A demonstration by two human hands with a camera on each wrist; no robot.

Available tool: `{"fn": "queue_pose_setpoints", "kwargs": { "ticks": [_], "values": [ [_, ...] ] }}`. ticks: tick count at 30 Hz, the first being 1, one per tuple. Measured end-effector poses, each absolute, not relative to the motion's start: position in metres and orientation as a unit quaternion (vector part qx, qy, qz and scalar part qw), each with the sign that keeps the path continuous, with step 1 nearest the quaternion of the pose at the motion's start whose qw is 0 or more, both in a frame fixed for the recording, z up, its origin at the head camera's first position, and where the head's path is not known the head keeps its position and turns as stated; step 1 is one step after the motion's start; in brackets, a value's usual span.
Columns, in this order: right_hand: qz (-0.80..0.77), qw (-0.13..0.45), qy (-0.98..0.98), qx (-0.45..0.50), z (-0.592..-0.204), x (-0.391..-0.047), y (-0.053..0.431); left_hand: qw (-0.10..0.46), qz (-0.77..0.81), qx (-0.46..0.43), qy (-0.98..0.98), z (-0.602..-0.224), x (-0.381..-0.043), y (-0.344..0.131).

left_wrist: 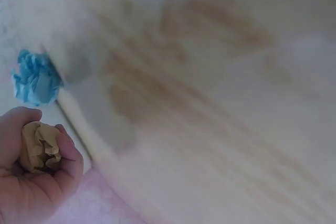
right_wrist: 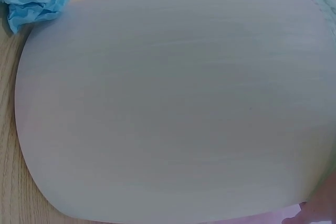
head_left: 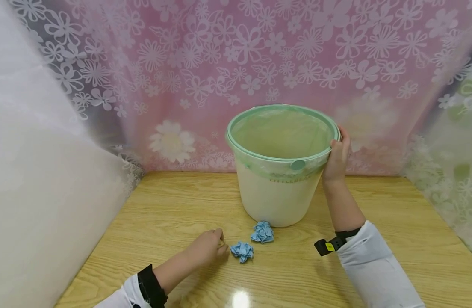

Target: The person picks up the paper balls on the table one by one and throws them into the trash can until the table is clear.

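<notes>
A white bucket (head_left: 276,199) with a green rim and a thin bag liner stands on the table. My right hand (head_left: 337,156) grips its rim on the right side, fingers outside and partly hidden. In the right wrist view the bucket's wall (right_wrist: 173,108) fills most of the picture. My left hand (head_left: 206,248) is low over the table, holding a crumpled tan paper ball (left_wrist: 41,145) between thumb and curled fingers. Just right of that hand lies a crumpled blue paper ball (head_left: 242,251). Another blue paper ball (head_left: 263,232) sits right at the bucket's base.
The wood-grain table (head_left: 174,201) runs back to a pink flowered curtain (head_left: 205,85). A white sheet (head_left: 47,171) hangs along the left side, and a pale flowered sheet (head_left: 451,188) closes off the right.
</notes>
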State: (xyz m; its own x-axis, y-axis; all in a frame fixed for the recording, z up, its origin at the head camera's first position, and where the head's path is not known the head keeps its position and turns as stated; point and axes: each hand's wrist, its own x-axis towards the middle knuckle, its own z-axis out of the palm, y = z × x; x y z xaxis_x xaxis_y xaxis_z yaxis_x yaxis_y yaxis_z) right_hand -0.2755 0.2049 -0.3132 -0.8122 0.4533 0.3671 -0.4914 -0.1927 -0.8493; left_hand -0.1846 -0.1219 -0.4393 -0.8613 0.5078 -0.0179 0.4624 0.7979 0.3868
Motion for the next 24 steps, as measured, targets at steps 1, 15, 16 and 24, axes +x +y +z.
{"fn": "queue_pose_setpoints", "kwargs": {
  "ticks": [1,15,16,24],
  "values": [
    [0.773,0.306,-0.556,0.019,-0.313,-0.276,0.205,0.062,0.191,0.25,0.947,-0.437,-0.185,-0.121],
    [0.768,0.305,-0.563,0.015,-0.316,-0.275,0.206,0.048,0.263,0.208,0.941,-0.406,-0.205,-0.1],
    [0.768,0.305,-0.563,0.016,-0.316,-0.275,0.206,0.046,0.265,0.207,0.941,-0.404,-0.206,-0.099],
    [0.767,0.316,-0.557,0.026,-0.316,-0.276,0.206,0.001,0.303,0.197,0.932,-0.376,-0.216,-0.09]
  ]
}}
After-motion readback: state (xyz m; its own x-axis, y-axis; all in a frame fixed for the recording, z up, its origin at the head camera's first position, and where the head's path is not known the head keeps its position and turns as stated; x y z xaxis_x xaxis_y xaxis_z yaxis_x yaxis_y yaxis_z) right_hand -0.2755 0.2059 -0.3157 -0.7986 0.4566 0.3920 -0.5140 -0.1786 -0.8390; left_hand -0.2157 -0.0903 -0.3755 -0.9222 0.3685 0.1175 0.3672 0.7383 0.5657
